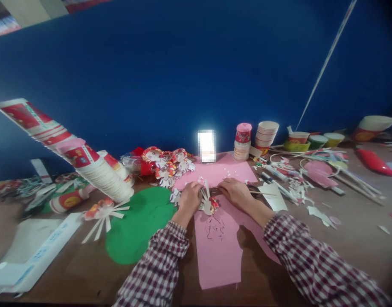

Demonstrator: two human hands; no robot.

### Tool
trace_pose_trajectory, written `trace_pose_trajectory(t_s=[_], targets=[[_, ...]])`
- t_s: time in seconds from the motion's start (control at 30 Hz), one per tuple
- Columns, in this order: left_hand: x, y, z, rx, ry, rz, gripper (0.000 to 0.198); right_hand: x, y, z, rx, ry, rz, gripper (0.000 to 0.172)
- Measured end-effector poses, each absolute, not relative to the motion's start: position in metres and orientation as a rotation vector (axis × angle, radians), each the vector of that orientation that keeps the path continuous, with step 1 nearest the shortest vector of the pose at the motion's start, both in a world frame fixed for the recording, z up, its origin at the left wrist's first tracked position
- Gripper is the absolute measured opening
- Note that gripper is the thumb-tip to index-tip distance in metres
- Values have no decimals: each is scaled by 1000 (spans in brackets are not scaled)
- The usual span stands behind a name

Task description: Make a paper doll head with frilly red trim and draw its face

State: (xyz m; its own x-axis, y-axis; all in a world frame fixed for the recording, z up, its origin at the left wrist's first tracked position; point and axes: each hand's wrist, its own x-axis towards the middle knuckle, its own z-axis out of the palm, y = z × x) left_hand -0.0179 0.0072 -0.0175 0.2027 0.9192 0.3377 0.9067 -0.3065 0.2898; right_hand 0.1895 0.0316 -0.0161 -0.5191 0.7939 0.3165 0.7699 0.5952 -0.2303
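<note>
Fingers bent, my left hand [190,198] pinches a white strip at the side of a cut paper cup [207,206]. The cup is slit into spread strips and has a red and yellow patterned part at its right. It sits over a sheet of pink paper [219,260] with dark curled marks or bits on it. My right hand [236,192] is curled down on the pink paper just right of the cup, its fingertips hidden. A thin wooden stick [261,193] pokes out beyond its right side; whether the hand grips it is unclear.
Green paper [141,226] and another cut cup [103,213] lie left. Stacked paper cups [103,179] lean behind them. Paper cutout figures [166,166] stand at the back, near a bright blurred screen [207,146]. Paper scraps [298,187], pens and a red object [376,162] lie right.
</note>
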Motion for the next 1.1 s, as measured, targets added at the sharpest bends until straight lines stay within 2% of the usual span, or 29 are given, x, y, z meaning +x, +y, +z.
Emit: trace_pose_trajectory(t_s=[0.27,0.73,0.83,0.97,1.1], targets=[[-17,7,-20,2448,1855,658,28,190,30,-15,-1271,-2450,68,23],[-8,10,-2,2513,1946,227,25,187,32,-16,-1292,-2443,87,21],[-2,13,5,2448,1983,275,22,186,32,-16,-1295,-2440,88,19],[9,14,7,2487,2034,538,29,186,33,-17,-1298,-2443,94,19],[13,9,0,2444,2000,605,23,186,34,-19,-1281,-2441,90,19]])
